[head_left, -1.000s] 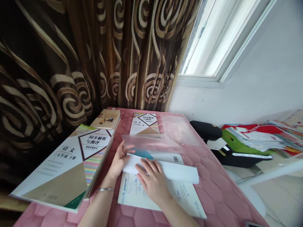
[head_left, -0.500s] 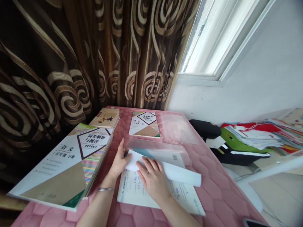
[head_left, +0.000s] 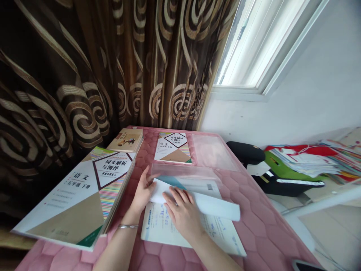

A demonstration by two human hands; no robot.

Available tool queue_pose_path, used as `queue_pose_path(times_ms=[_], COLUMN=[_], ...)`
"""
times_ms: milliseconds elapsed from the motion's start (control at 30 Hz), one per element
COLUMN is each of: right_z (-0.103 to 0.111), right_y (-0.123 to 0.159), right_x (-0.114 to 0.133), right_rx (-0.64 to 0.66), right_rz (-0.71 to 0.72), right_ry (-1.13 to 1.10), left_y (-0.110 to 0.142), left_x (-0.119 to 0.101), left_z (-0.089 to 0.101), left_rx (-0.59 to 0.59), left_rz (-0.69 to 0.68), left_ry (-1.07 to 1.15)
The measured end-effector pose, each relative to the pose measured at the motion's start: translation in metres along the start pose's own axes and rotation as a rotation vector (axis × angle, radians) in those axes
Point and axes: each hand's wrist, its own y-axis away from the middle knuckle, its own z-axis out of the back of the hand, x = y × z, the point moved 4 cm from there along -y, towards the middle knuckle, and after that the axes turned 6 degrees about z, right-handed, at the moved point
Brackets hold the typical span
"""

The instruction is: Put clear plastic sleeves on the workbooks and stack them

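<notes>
A workbook [head_left: 166,226] lies opened on the pink table, its printed page marked with blue handwriting. Its cover [head_left: 217,207] is folded over, white side showing, with a blue back part and barcode beyond it. My right hand [head_left: 183,210] rests on the folded cover, fingers stretched out. At the cover's left end is my left hand [head_left: 143,192], thumb against the edge and fingers raised apart from it. A clear plastic sleeve [head_left: 183,170] extends behind the workbook. My left wrist wears a silver bracelet [head_left: 128,226].
Left stands a stack of workbooks [head_left: 73,199], with brown books [head_left: 125,140] behind. Another workbook [head_left: 173,148] and a clear plastic sheet [head_left: 211,150] lie at the back. A phone-like device [head_left: 306,265] sits front right. Papers [head_left: 299,162] and a black bag [head_left: 245,152] are beyond the table [head_left: 254,214].
The view has shifted very slightly. Both hands stay almost where they were on the folded cover.
</notes>
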Motion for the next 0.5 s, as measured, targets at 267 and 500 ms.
queue_pose_path(times_ms=[267,500], right_z=[-0.0004,-0.0007], right_y=[-0.0008,0.0002], right_x=[0.0019,0.0019], right_rx=[-0.011,0.001], right_rz=[0.030,0.028], right_ry=[-0.015,-0.051], left_y=[-0.0004,-0.0015], left_x=[0.0024,0.0008], left_z=[-0.0017,0.0000], left_rx=[0.074,0.040], left_rz=[-0.002,-0.047], left_ry=[0.074,0.060])
